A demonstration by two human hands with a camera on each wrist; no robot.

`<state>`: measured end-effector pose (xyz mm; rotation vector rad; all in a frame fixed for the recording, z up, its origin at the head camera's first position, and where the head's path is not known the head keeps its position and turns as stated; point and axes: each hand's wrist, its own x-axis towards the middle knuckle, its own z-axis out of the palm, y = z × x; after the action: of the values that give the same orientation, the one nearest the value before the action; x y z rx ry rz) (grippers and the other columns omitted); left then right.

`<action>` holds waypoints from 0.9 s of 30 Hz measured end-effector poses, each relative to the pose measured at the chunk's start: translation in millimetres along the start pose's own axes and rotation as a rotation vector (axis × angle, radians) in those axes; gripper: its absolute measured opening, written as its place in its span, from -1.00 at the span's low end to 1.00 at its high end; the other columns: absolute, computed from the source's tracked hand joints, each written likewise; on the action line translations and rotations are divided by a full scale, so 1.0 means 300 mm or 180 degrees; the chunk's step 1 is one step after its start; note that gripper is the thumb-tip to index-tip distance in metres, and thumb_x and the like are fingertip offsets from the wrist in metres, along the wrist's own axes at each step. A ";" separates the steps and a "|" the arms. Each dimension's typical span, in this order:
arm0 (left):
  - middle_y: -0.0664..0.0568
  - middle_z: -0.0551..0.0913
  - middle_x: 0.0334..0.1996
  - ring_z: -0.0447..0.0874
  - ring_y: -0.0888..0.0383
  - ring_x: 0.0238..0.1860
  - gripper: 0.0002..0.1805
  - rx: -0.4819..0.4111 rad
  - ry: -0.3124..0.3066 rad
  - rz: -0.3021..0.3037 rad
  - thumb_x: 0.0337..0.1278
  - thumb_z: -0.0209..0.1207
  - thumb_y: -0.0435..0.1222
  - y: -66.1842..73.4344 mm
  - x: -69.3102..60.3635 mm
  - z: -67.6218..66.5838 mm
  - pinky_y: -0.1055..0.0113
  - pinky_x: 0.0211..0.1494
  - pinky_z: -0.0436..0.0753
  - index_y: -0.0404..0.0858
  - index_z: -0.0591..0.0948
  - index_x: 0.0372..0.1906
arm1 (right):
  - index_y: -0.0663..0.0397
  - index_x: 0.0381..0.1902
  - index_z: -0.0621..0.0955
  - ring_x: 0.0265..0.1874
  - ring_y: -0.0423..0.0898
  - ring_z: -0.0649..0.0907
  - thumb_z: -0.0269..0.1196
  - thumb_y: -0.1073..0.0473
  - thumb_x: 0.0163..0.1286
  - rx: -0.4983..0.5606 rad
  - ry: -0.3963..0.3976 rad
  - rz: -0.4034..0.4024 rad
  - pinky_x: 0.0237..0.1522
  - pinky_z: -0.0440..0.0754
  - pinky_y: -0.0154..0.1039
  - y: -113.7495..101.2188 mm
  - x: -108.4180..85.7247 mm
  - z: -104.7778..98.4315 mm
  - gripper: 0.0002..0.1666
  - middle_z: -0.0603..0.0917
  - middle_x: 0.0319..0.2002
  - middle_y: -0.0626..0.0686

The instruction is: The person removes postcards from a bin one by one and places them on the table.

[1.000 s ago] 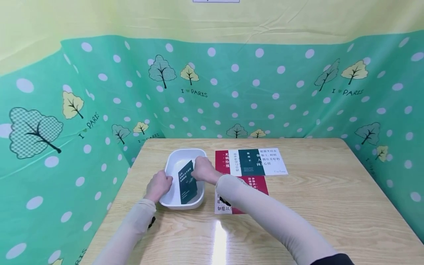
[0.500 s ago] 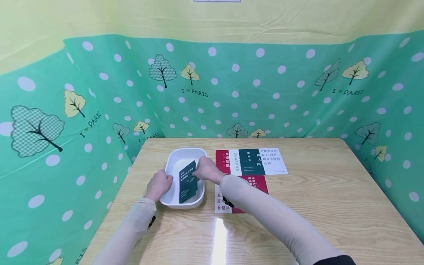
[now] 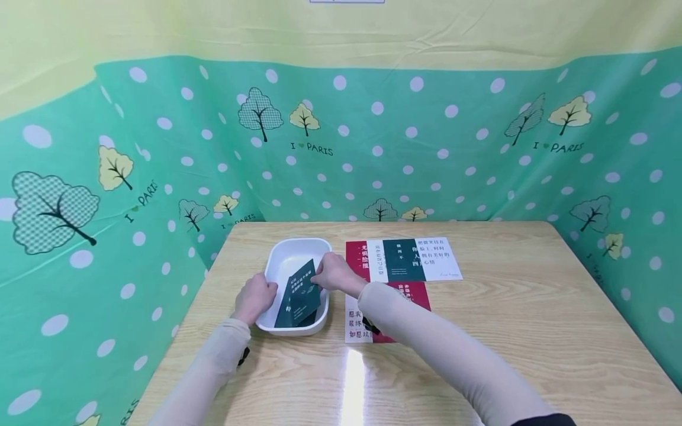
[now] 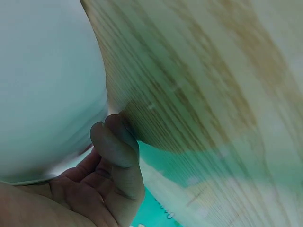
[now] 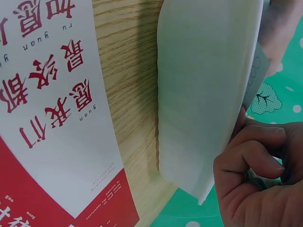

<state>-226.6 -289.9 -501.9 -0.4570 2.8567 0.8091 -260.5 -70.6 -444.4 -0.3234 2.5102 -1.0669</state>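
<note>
A white plastic basin (image 3: 288, 251) stands at the left of the table. My left hand (image 3: 256, 299) grips its left rim; in the left wrist view the curled fingers (image 4: 113, 146) lie against the outer wall. Inside the basin, my right hand (image 3: 334, 273) pinches a dark green printed card (image 3: 299, 300) by its right edge. The card leans at a slant, its lower end down in the basin. Part of another dark piece (image 3: 309, 320) shows beneath it. In the right wrist view the right hand (image 5: 255, 175) is at the rim, and most of the card is hidden.
Right of the basin, a row of overlapping red, white and green cards (image 3: 405, 260) lies on the wooden table (image 3: 506, 331). Nearer, a white card (image 3: 359, 319) and a red card (image 3: 415, 299) lie partly under my right forearm. A polka-dot curtain (image 3: 373, 148) encloses the back and sides.
The green card's lower end has swung left, so the card slants more and a dark piece shows under it. My right hand has shifted slightly right. The left hand stays on the rim.
</note>
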 end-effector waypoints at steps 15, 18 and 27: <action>-0.33 0.67 -0.15 0.67 -0.06 -0.27 -0.54 0.0004 -0.0034 0.0012 0.49 0.00 -0.27 0.000 0.004 -0.001 0.05 -0.18 0.76 -0.59 0.48 0.23 | 0.12 -0.29 0.78 -0.55 -0.14 0.59 0.40 0.21 0.46 0.0126 0.0153 -0.0020 -0.58 0.43 -0.37 0.018 -0.017 -0.015 -0.88 0.70 -0.46 -0.01; -0.33 0.67 -0.13 0.67 -0.07 -0.26 -0.53 -0.0021 -0.0047 -0.0010 0.50 0.00 -0.27 0.000 0.001 0.000 0.05 -0.16 0.76 -0.59 0.48 0.24 | 0.12 -0.29 0.78 -0.49 -0.13 0.61 0.39 0.21 0.47 0.0214 0.0189 -0.0033 -0.52 0.47 -0.36 0.028 -0.031 -0.023 -0.88 0.70 -0.43 -0.01; -0.31 0.66 -0.20 0.66 -0.06 -0.30 -0.56 -0.0035 -0.0053 0.0036 0.49 0.00 -0.29 0.001 0.000 -0.007 0.06 -0.22 0.76 -0.60 0.49 0.19 | 0.13 -0.27 0.78 -0.37 -0.08 0.63 0.34 0.23 0.51 0.0332 0.0239 -0.0186 -0.37 0.56 -0.26 0.061 -0.065 -0.054 -0.86 0.72 -0.41 -0.03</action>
<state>-226.7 -290.7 -500.0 -0.4337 2.8437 0.8269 -251.4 -40.8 -442.3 -0.3342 2.5129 -1.2497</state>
